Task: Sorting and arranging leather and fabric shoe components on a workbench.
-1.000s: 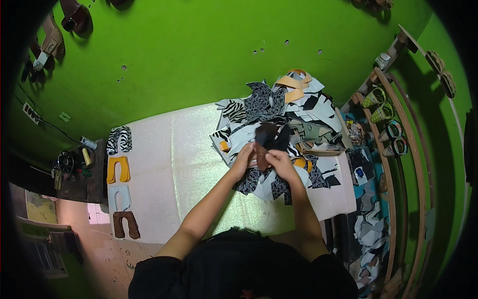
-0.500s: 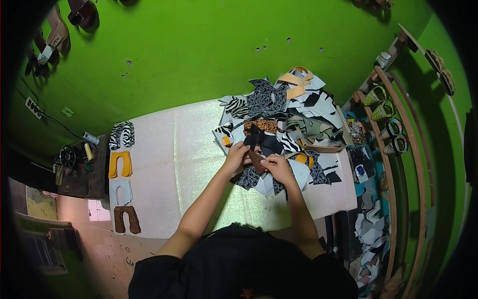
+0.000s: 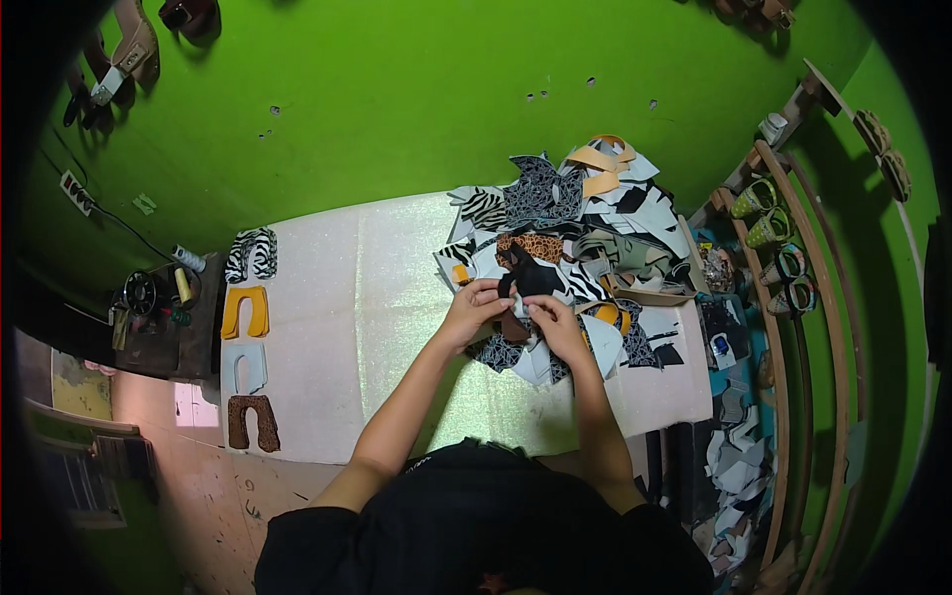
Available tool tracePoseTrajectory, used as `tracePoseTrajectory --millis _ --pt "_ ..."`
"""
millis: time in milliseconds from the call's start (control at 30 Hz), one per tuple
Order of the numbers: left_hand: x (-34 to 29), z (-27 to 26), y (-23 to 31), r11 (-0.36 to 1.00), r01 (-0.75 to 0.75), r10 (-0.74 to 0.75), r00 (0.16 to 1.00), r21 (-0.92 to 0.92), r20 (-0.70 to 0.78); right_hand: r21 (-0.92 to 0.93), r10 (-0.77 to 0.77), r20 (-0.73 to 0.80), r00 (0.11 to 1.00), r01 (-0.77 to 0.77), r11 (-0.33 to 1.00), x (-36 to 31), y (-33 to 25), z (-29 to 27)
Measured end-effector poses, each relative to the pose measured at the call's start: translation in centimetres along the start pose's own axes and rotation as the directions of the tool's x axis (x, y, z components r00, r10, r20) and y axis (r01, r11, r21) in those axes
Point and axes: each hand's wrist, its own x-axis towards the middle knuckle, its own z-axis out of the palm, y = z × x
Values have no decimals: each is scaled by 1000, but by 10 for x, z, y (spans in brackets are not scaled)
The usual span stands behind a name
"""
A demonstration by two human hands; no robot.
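Note:
A small dark brown piece of leather-like material [image 3: 515, 327] is pinched between my two hands, over the near side of a heap of offcuts. My left hand [image 3: 475, 310] has it by the left, thumb and fingers together. On the other side my right hand [image 3: 557, 326] is closed at its edge, where a pale patch shows near the fingertips. Right behind lies a black scrap [image 3: 536, 276], close to my left fingers. Around it spread a leopard-print scrap [image 3: 529, 245], zebra-print scraps [image 3: 483, 208] and a dark patterned sheet [image 3: 543, 188].
On the table's [image 3: 317, 297] left end, U-shaped pieces lie in a column: zebra-print [image 3: 252, 255], yellow [image 3: 246, 311], pale grey [image 3: 244, 369] and brown [image 3: 254, 422]. A wooden rack [image 3: 793, 297] with sandals [image 3: 768, 230] stands at the right. Thread spools [image 3: 183, 285] sit on a dark stand.
The brown piece has been turned in my fingers, and a pale patch now shows by my right fingertips. Both hands stay over the heap. The whole view has shifted slightly.

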Motion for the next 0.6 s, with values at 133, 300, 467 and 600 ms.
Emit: tracePoseTrajectory --millis 133,300,467,600 --pt "-7 5 1 989 -28 23 999 143 42 -87 -117 -81 990 110 990 3 -6 11" --pt "-14 11 -3 984 0 -6 999 177 33 90 -79 -129 989 91 992 2 -3 24" --pt "-17 3 -14 982 -19 11 999 186 42 156 -1 -119 993 19 988 -12 -16 30" --pt "-18 5 -19 974 -51 40 998 222 52 187 -8 -135 991 33 982 -13 -8 30"
